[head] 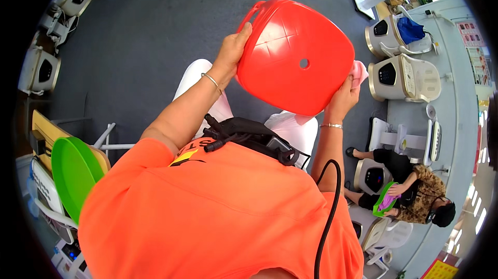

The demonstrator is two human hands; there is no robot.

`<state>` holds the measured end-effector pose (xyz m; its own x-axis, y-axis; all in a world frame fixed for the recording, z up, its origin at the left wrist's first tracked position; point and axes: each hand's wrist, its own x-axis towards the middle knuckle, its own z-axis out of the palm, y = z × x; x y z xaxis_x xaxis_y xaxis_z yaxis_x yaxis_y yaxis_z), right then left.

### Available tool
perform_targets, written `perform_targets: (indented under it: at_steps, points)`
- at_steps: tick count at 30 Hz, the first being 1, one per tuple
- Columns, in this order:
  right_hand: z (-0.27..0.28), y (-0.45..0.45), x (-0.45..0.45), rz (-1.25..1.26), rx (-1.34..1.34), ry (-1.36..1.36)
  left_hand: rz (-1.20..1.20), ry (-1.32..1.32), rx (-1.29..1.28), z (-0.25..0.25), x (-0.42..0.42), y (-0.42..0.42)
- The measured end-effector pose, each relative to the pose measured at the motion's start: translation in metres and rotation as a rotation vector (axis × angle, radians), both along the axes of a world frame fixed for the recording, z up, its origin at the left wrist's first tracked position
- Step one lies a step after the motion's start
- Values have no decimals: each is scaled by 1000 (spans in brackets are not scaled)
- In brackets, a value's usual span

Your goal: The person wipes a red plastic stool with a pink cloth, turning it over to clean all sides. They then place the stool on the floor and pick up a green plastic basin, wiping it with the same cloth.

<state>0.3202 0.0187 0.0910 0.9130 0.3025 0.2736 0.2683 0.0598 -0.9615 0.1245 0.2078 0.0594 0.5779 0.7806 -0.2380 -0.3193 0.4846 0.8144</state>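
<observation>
A red plastic stool [288,84] is held up above my lap, its smooth seat with one round hole facing me. My left hand [235,47] grips its left side, near a slot, with the thumb on the edge. On the lower right edge, my right hand [344,94] holds the stool together with a pink cloth [358,73]. Part of the cloth is hidden behind the seat. The stool's legs point away from me and are mostly out of sight.
A green plastic tray [74,174] stands by a wooden board [41,123] at my left. Foot-bath machines [389,76] line the right wall. A co-worker [424,197] sits at the lower right, holding a green tray [379,205] and a purple cloth [389,200]. A black cable [330,216] runs over my right side.
</observation>
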Motion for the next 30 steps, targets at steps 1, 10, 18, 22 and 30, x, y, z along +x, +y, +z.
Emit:
perform_targets:
  at_steps: [1,10,18,22,30]
  points:
    - [1,-4,-4,-41,-94,-87,3,1,3,0,0,0]
    - [-3,-20,-49,258,-485,-1211,-6,-48,35,16,11,2]
    - [28,30,-75,521,-472,-1320,-88,-99,532,-12,28,-31]
    - [50,54,-29,292,-430,-1335,-125,135,461,10,14,-35]
    - [-7,10,8,256,-380,-1046,75,-132,144,39,-9,-4]
